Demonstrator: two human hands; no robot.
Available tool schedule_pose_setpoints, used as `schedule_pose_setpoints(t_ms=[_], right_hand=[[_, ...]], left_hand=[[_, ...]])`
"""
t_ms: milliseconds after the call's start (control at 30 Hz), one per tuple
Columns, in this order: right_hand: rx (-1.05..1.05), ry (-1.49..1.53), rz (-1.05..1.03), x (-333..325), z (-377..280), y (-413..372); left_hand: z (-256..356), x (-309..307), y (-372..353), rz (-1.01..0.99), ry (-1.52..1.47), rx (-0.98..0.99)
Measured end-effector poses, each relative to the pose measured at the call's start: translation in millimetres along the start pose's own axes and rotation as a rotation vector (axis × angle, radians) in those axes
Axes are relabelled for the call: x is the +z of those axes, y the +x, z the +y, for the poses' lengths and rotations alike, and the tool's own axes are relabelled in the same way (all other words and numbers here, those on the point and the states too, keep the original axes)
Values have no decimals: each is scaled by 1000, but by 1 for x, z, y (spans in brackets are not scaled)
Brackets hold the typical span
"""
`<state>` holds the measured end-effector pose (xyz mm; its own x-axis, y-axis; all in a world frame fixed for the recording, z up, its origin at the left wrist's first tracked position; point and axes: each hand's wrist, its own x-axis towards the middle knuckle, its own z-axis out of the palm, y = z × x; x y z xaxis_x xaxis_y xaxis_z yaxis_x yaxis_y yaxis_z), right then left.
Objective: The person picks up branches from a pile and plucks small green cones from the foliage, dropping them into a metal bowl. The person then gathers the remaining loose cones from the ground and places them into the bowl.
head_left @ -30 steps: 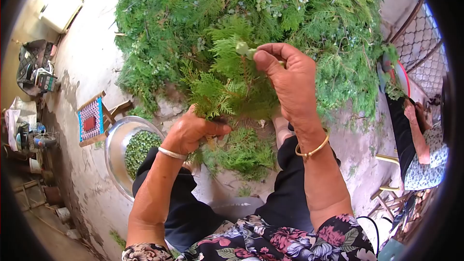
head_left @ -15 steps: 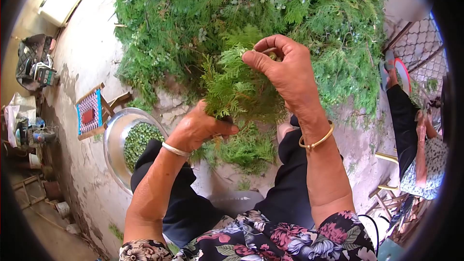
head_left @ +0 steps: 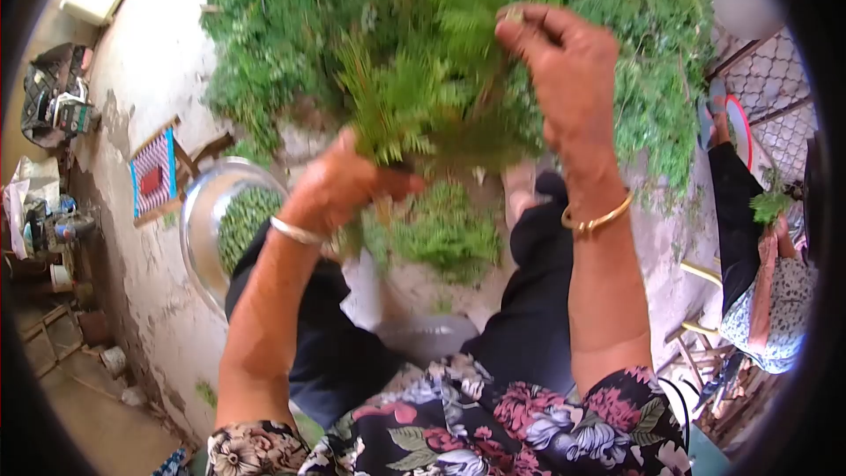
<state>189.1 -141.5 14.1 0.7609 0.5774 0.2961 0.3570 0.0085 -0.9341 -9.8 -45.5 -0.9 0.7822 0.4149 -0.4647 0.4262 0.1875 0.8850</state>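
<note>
My left hand [head_left: 339, 181] is closed around the stem end of a feathery green conifer branch [head_left: 405, 97], held up over the ground between my knees. My right hand [head_left: 568, 70] is raised to the right of the branch's tip, thumb and fingers pinched on a small pale-green cone [head_left: 514, 15]. Motion smears the branch, and its far side blends into the heap behind it. At my left knee a wide metal basin [head_left: 196, 242] holds many small green cones [head_left: 249, 229].
A large heap of conifer branches [head_left: 282, 44] covers the ground ahead. Cut sprigs [head_left: 445, 234] lie between my feet. Left of the heap stands a small folding stool [head_left: 157, 172] with a woven seat. At the right another person [head_left: 767, 308] sits holding a green sprig [head_left: 770, 206].
My right hand has moved up and right, away from the branch. My left hand has shifted slightly up and left with the branch. The other person now shows a raised sprig.
</note>
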Motion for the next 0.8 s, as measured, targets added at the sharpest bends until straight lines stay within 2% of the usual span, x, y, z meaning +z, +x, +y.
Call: schedule_pose_setpoints(t_ms=[33, 67, 100, 167, 233, 300, 367, 433, 500, 567, 633, 667, 700, 767, 800], right_hand=[[-172, -152, 25, -1, 2, 1], [-129, -160, -1, -1, 0, -2], [-88, -70, -28, 0, -5, -1], [-30, 18, -58, 1, -14, -5], [122, 142, -34, 2, -25, -9], [198, 202, -18, 3, -22, -9], [51, 80, -24, 9, -9, -5], [25, 85, -17, 12, -11, -11], [4, 86, -9, 15, -10, -17], [-134, -5, 48, 18, -6, -19], [-176, -119, 101, -17, -6, 3], [-219, -225, 150, -25, -8, 9], [-216, -212, 145, -26, -6, 7], [-34, 93, 225, -29, -13, -4], [-34, 97, 243, -28, -16, -9]], left_hand=[[-1, -3, 1, -8, -58, 27], [-8, -9, 5, 32, 14, 85], [-16, -16, 9, 92, 254, 211], [0, -20, 11, 125, 378, 117], [-6, -30, 15, 170, 466, 175], [-12, -37, 16, 235, 526, 134], [-37, -56, 28, 461, 1133, 578], [-40, -64, 27, 501, 1140, 589], [-46, -82, 35, 578, 1320, 907], [-35, -73, 26, 519, 1247, 860], [-34, -73, 20, 616, 1428, 413], [-37, -84, 16, 602, 1557, 325], [-40, -89, 14, 657, 1534, 148], [-46, -98, 18, 681, 1506, 117], [-49, -92, 20, 634, 1408, 53]])
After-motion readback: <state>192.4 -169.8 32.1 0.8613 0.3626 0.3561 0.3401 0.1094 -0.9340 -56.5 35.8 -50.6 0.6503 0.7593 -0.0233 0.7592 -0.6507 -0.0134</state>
